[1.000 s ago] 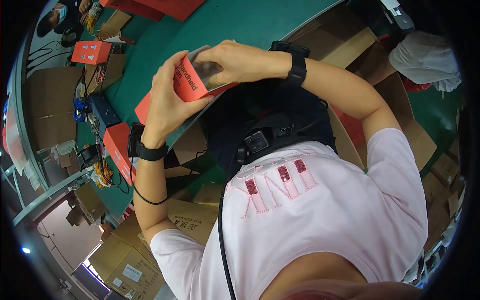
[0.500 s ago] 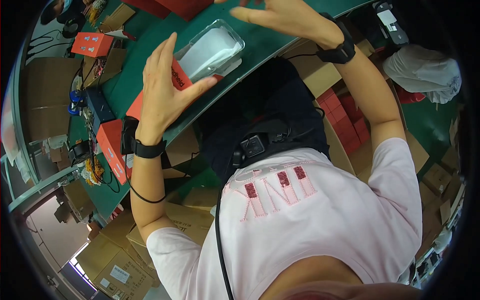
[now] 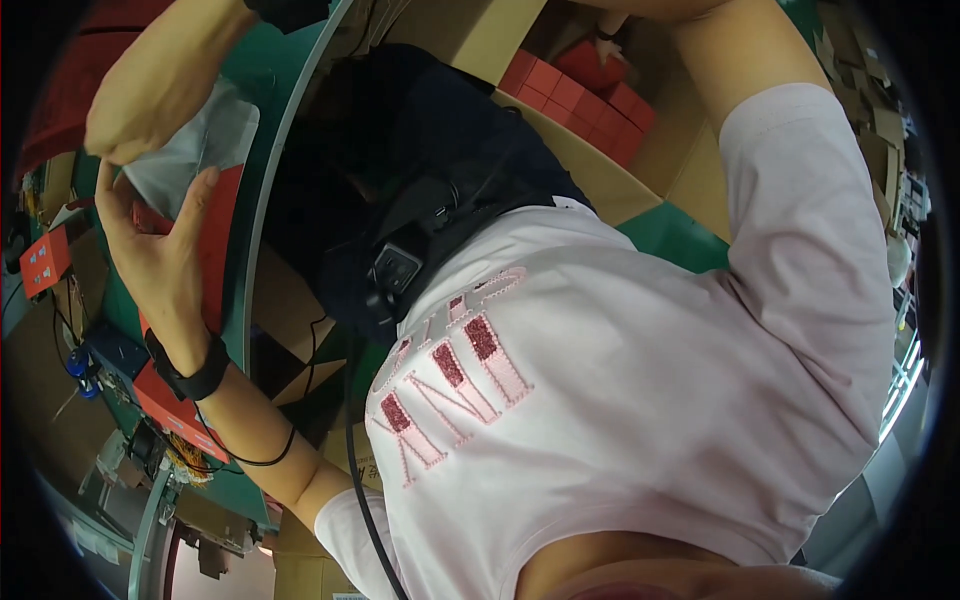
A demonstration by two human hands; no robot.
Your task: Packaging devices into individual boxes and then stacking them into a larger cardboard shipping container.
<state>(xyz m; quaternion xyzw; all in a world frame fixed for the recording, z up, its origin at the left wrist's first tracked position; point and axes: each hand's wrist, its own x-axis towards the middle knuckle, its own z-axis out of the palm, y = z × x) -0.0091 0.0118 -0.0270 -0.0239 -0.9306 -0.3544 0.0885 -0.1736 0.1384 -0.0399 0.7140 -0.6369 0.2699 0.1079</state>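
My left hand [image 3: 160, 255], with a black band on its wrist, presses flat against a red box [image 3: 218, 250] at the upper left, over the green table [image 3: 262, 120]. A pale grey plastic tray [image 3: 205, 150] sits on top of that box. My right hand [image 3: 135, 115] reaches across from the top with a black watch on its wrist. Its fingers are closed on the tray's upper edge. Most of the box is hidden behind my hands.
A cardboard carton [image 3: 590, 170] by my right side holds several red boxes [image 3: 575, 80]. More red boxes lie at the left [image 3: 45, 260] and below my left wrist [image 3: 165, 405]. Cables and small parts crowd the table's left end. Brown cartons stand under the table.
The view has swung, so both hands now sit at the upper left. My right hand came down from above onto the plastic tray and closed on it. My left hand stays against the box.
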